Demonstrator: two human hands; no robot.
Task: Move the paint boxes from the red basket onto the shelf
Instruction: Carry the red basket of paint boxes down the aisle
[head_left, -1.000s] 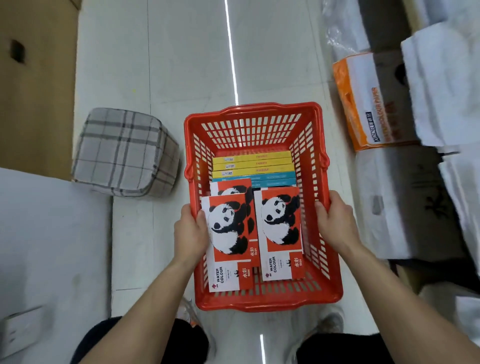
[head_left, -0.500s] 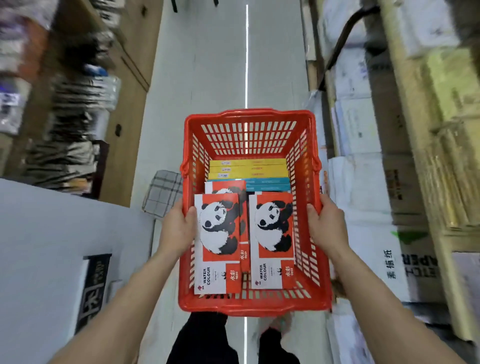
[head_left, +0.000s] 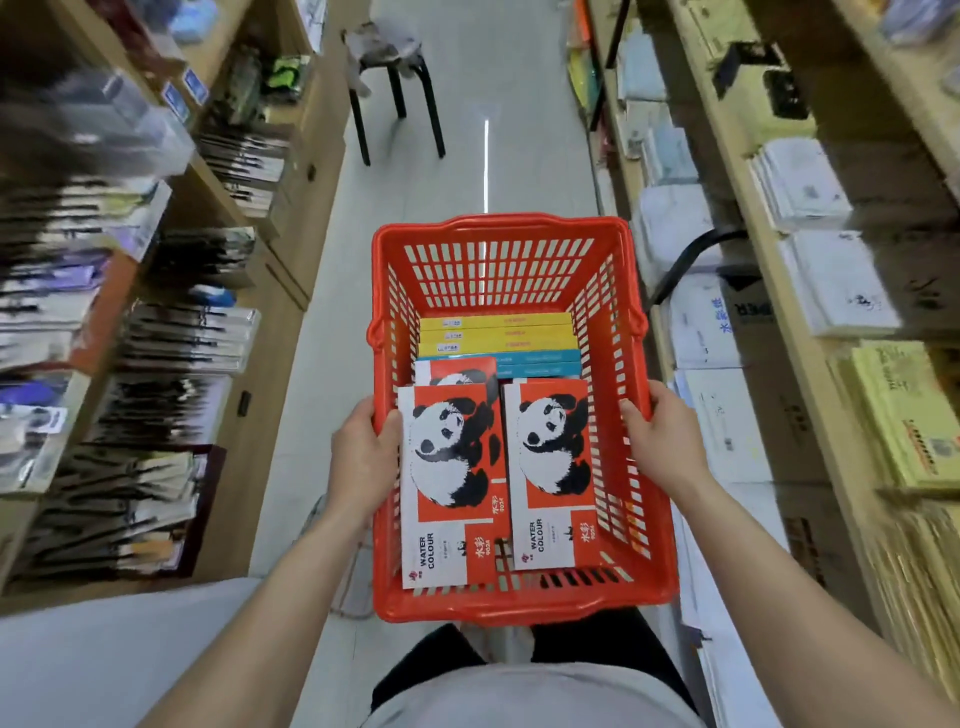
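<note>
I hold the red basket (head_left: 498, 244) in front of my waist, above the aisle floor. My left hand (head_left: 363, 457) grips its left rim and my right hand (head_left: 660, 441) grips its right rim. Inside, near me, lie red-and-white panda water colour boxes: one on the left (head_left: 452, 483), one on the right (head_left: 550, 467), and a third (head_left: 457, 370) partly under them. Behind those are flat yellow boxes (head_left: 498, 332) and blue boxes (head_left: 540, 361). The wooden shelf (head_left: 748, 218) with stacked paper goods runs along my right.
Wooden shelves (head_left: 218, 208) full of blurred stationery line the left of the aisle. A black stool (head_left: 395, 67) stands in the aisle ahead. White paper packs (head_left: 717, 431) are piled low on the right. A pale surface (head_left: 104, 660) is at lower left.
The basket has come up from near the floor to waist height, both hands still on its rims. My view has lifted from the floor to the aisle and the shelves.
</note>
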